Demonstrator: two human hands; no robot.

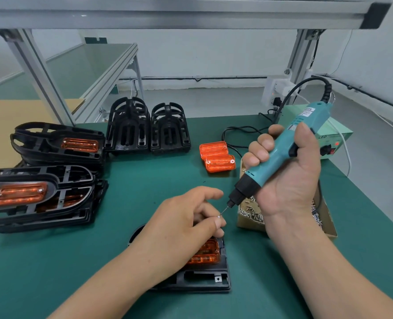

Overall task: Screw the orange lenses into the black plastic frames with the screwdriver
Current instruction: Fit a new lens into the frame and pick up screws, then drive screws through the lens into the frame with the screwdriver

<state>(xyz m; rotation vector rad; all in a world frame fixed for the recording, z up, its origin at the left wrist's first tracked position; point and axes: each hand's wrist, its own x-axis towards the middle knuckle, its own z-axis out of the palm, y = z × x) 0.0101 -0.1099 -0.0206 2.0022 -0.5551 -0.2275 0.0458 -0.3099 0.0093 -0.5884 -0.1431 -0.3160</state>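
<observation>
Head view. Nearest the camera, a black plastic frame lies flat on the green tabletop, centre. An orange lens sits in its recess. The left parts of both are hidden under the left hand.

Left grip: thumb and forefinger pinch a small screw, held just above the lens.

Right hand: grip closed fully round the body of the teal electric screwdriver. The bit tip is at the screw head; touching or just apart, cannot tell.

Key relation: the screwdriver's long axis slants from upper right down to lower left, not upright. The lens lies just below the bit tip, toward the camera. The left hand is the nearer to it.

Judgement: the step in hand is seating the screw on the bit. Next, the bit must come over a lens hole; the hole is not visible.

Around:
- cardboard box of screws behind the right wrist
- two loose orange lenses beyond it
- finished frames stacked at left
- empty frames standing upright at the back
</observation>
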